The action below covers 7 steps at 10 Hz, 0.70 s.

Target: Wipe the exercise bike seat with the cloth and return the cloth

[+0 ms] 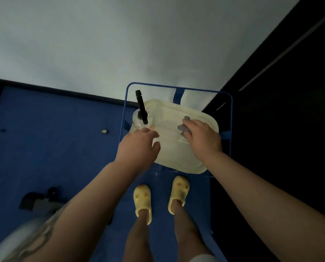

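A small grey cloth (183, 127) lies crumpled in a pale cream tray (169, 114) that rests on a blue wire frame stand (230, 103). My right hand (203, 137) covers most of the cloth, its fingers closed over it; only the cloth's left and upper edges show. My left hand (139, 146) hovers over the tray's left edge with fingers loosely apart and nothing in it. The exercise bike seat is not clearly in view; dark bike parts (39, 202) show at lower left.
A clear spray bottle with a black nozzle (142, 110) stands at the tray's back left corner. Blue floor (54, 148) spreads to the left, a pale wall (120, 44) behind, a dark panel (290, 129) on the right. My feet in yellow slippers (142, 201) stand just before the stand.
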Tool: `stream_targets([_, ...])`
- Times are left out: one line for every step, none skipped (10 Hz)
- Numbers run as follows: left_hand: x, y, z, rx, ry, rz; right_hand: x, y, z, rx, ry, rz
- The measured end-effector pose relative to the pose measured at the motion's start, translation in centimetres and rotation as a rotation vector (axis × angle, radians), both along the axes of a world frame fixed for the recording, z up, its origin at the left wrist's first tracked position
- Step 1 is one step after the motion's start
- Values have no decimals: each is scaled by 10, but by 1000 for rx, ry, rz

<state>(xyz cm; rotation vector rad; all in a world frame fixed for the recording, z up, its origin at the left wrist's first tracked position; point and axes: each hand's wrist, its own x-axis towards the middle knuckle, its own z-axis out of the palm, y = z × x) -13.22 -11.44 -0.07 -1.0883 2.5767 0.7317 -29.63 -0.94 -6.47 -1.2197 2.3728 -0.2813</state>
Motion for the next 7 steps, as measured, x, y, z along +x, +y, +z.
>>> stream_targets([1, -6, -27, 17, -8, -5, 8, 1, -44, 91, -27, 43])
stream_targets([4, -5, -38, 32, -9, -30, 17, 10, -65, 176, -23, 80])
stream_targets([8, -10, -32, 26, -4, -59, 20, 10, -54, 184, -22, 28])
stream_targets([8, -18, -12, -4, 31, -101, 17, 8, -24, 165, -6, 0])
stream_targets([3, -30, 24, -45, 91, -140, 13, 0, 28, 138, 54, -59])
stream_targets([-10, -44, 78, -124, 220, -164, 8, -7, 96, 17, 180, -73])
stream_targets([-19, -50, 131, -217, 280, -196, 10, -6, 161, -35, 236, -60])
